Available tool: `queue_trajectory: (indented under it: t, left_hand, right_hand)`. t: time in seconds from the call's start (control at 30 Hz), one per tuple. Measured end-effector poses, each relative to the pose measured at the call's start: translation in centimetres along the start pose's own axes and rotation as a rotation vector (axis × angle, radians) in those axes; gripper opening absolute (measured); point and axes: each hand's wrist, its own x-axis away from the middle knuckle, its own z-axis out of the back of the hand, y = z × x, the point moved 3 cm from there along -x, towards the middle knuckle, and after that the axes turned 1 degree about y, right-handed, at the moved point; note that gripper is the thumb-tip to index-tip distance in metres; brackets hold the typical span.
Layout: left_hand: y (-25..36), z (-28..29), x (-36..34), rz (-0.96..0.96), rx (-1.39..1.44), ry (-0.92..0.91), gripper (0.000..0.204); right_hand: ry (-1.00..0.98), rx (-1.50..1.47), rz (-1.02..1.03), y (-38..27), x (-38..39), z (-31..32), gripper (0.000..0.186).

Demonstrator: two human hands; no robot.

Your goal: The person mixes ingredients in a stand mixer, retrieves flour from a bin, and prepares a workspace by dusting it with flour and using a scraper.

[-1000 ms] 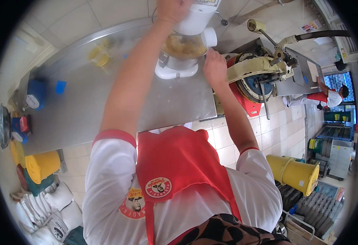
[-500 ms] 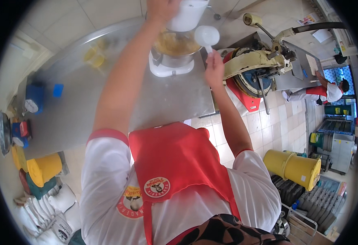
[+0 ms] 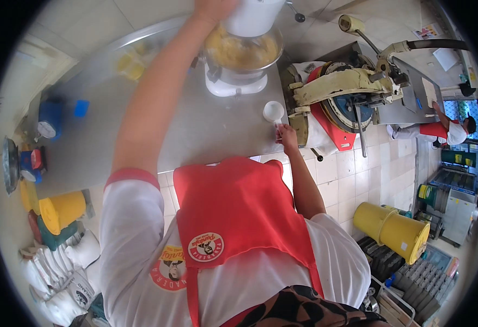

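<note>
One white mixer (image 3: 252, 19) stands on a shiny metal table (image 3: 195, 131), and a person in a red apron (image 3: 239, 207) is in front of it. Under the mixer's head sits a metal bowl (image 3: 238, 74) with soft yellow mix (image 3: 243, 49) in it, and the mix looks blurry. The person's left hand (image 3: 215, 8) is up at the left side of the mixer's head. I can't see its fingers well, so I can't tell if they are spread or pressed together. The right hand (image 3: 287, 137) is to the right of the mixer and nearer to the person, by the end of the table. Its fingers are curled and pinch the handle of a white scoop (image 3: 273, 110). The scoop's round cup is between the mixer and that hand, with its open side facing up. I can't tell if it touches the table. Well to the left of the mixer lies a small blue square thing (image 3: 81, 108), and past it is a blue scale (image 3: 50, 117). Right of the mixer is a big old machine (image 3: 331, 90) with a cream arm. Far off to the mixer's right, another person (image 3: 450, 132) stands at another table.
</note>
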Motion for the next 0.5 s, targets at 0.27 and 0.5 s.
queue_trajectory:
  t: [0.27, 0.5]
  left_hand:
    - [-0.9, 1.3, 0.8, 0.031, -0.018, -0.044, 0.049]
    - [-0.4, -0.4, -0.3, 0.024, -0.018, -0.090, 0.050]
  right_hand:
    - [0.289, 0.418, 1.094, -26.7, 3.3, -2.5, 0.094]
    - [0.289, 0.957, 1.121, -38.0, -1.6, -7.9, 0.122]
